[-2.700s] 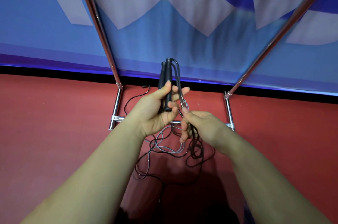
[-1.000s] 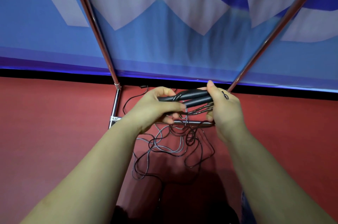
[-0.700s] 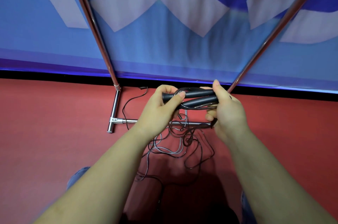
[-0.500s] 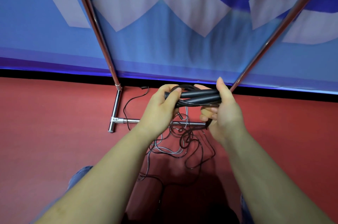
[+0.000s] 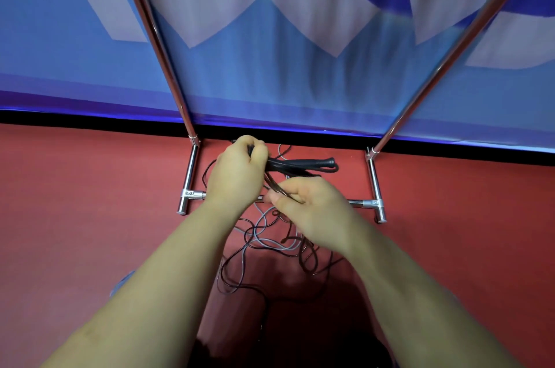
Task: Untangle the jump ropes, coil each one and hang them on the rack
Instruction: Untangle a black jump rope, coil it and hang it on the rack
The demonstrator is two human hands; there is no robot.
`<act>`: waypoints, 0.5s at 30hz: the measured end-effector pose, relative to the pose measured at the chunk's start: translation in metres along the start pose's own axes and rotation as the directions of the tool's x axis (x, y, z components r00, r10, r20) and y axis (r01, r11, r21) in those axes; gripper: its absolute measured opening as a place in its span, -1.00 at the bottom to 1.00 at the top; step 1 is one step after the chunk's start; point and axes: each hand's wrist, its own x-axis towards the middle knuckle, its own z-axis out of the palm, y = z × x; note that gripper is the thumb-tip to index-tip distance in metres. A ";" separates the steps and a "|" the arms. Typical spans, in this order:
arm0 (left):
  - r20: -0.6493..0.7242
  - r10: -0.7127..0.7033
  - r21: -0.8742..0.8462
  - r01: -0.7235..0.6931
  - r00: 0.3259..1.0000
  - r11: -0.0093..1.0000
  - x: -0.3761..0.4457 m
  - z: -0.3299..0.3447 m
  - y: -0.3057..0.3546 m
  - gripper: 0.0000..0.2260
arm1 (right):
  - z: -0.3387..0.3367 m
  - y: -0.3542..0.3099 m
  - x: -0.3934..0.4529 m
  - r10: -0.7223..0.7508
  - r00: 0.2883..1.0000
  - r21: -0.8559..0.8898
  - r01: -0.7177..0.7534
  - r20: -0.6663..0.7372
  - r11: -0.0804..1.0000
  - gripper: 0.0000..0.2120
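Since half a second back: right hand [image 5: 312, 211] off the far ends of the handles [image 5: 303, 164], dropped lower and nearer, now pinching a few strands of cord [image 5: 277, 189] just under them; handle tips now bare and pointing right. Left hand [image 5: 237, 175] shifted little, still wrapped tight round the near ends of the black handles, holding them level above the floor [image 5: 90, 217]. Cannot tell how many handles in that bundle, two at least. From the left fist, thin dark strands running down to the right fingers [image 5: 282, 198], thumb and forefinger closed on them. Below both hands, unchanged, a loose tangle of ropes [image 5: 264, 244] on the red floor, dark loops crossed with paler grey ones, spread between the forearms and trailing toward the lower edge of the view. Rack [image 5: 192, 175] as before: chrome base on the floor beyond the hands, left foot and right foot joined by a low crossbar, two slanted poles rising toward the upper corners in front of a blue and white banner [image 5: 270, 67]. Nothing hung on the visible parts of the rack. No containers in view.
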 end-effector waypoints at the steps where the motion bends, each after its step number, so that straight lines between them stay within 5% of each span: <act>1: 0.004 -0.014 0.041 0.014 1.000 0.999 0.000 0.000 -0.001 -0.81 | -0.001 0.000 -0.001 -0.024 1.000 -0.043 0.024 -0.010 0.999 -0.72; 9: 0.337 -0.019 0.046 0.003 0.941 0.999 0.000 -0.002 0.000 -0.78 | -0.021 0.007 -0.005 -0.109 0.926 -0.165 0.051 -0.360 0.985 -0.88; 15: 0.521 -0.043 0.080 0.002 0.852 0.997 -0.002 -0.002 -0.005 -0.78 | -0.021 0.015 -0.001 -0.086 0.963 -0.212 0.030 -0.257 0.977 -0.80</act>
